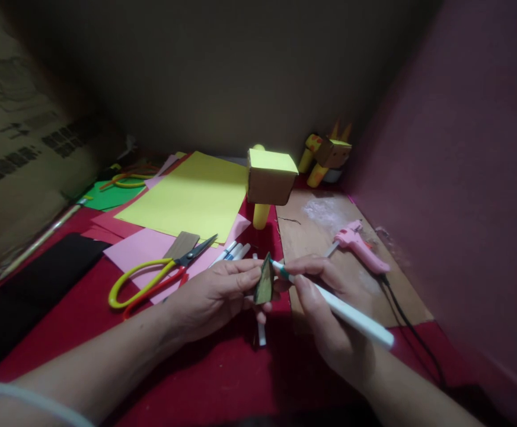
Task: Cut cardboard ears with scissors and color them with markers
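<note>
My left hand (227,287) pinches a small pointed triangular piece (265,283), greenish with dark edges, its tip upward. Closed around a white marker (351,315) with a green band is my right hand (329,302). The marker's tip is at the upper right edge of the piece, close to its point; whether they touch I cannot tell. Under my hands lies a thin white stick or cap (261,332), partly hidden. Just beyond stands a cardboard box shape (271,185) with a yellow top, on a yellow tube leg (261,217).
Scissors (152,279) with yellow and red handles lie left of my hands, beside several markers (236,252) and yellow sheets (187,196). At right, a pink glue gun (363,246) with a black cord rests on a cardboard sheet (303,237). A horned cardboard animal (333,153) stands behind.
</note>
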`<act>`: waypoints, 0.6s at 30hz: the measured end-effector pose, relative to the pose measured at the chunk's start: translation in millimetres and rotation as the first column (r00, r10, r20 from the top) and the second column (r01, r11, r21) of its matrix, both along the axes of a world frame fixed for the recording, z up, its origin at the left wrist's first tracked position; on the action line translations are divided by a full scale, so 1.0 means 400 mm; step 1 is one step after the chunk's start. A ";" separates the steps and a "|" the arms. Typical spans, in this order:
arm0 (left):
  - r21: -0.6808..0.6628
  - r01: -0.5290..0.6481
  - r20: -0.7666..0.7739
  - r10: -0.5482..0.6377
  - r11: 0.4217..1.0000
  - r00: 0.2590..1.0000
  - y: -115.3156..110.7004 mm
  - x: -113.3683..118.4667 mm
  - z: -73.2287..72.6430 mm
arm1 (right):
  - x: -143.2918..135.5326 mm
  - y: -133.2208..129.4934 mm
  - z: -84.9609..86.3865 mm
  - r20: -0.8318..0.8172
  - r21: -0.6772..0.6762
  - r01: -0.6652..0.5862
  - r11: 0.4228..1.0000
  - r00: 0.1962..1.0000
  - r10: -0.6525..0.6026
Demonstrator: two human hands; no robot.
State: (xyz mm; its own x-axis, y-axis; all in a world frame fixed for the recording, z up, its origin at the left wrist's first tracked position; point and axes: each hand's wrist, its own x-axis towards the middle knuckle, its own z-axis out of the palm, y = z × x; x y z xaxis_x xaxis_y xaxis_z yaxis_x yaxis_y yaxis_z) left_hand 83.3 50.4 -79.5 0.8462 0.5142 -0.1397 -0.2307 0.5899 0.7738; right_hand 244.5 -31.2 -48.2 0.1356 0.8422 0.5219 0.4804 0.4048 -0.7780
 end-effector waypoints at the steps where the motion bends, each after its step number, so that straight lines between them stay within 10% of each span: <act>1: -0.004 0.001 -0.001 -0.001 1.000 1.000 -0.001 -0.001 0.000 | 0.000 0.000 -0.001 -0.004 -0.003 -0.001 1.000 1.000 0.001; 18: 0.011 0.004 0.015 -0.004 1.000 1.000 -0.002 -0.001 0.002 | 0.001 -0.002 -0.007 -0.065 -0.018 -0.003 1.000 0.998 0.002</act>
State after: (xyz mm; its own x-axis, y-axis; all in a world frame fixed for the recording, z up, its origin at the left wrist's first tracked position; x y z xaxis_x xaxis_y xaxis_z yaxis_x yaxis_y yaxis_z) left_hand 83.1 49.6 -78.7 0.8503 0.5122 -0.1212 -0.2399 0.5821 0.7769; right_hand 244.7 -32.2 -50.8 0.1669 0.8515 0.4971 0.4277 0.3917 -0.8147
